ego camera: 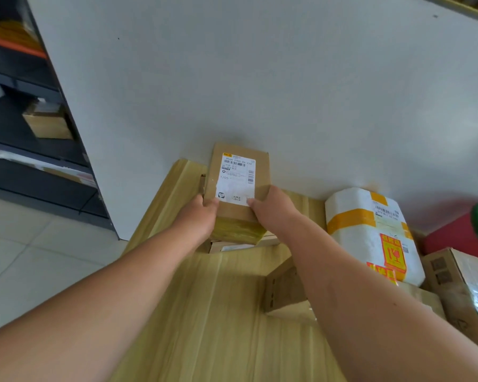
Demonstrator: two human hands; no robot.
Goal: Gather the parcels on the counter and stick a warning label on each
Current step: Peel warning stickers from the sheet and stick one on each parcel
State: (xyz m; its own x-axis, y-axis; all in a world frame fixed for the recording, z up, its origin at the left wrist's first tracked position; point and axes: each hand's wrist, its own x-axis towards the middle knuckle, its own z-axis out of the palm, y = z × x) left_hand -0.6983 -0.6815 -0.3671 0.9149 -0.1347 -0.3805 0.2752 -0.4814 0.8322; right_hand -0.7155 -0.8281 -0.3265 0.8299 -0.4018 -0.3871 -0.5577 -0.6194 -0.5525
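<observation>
A small brown cardboard parcel (239, 172) with a white shipping label on top stands at the far end of the wooden counter (218, 312), against the grey wall. My left hand (202, 216) grips its near left corner and my right hand (273, 208) grips its near right corner. It rests on top of another flat parcel (232, 246), mostly hidden beneath it. To the right lies a white foam parcel (370, 232) with yellow tape and an orange fragile label.
A small cardboard box (283, 290) sits under my right forearm. More cardboard boxes (458, 288) and a red box (453, 238) crowd the right edge. Dark shelving (33, 111) with parcels stands at the left, beyond the counter's edge and tiled floor.
</observation>
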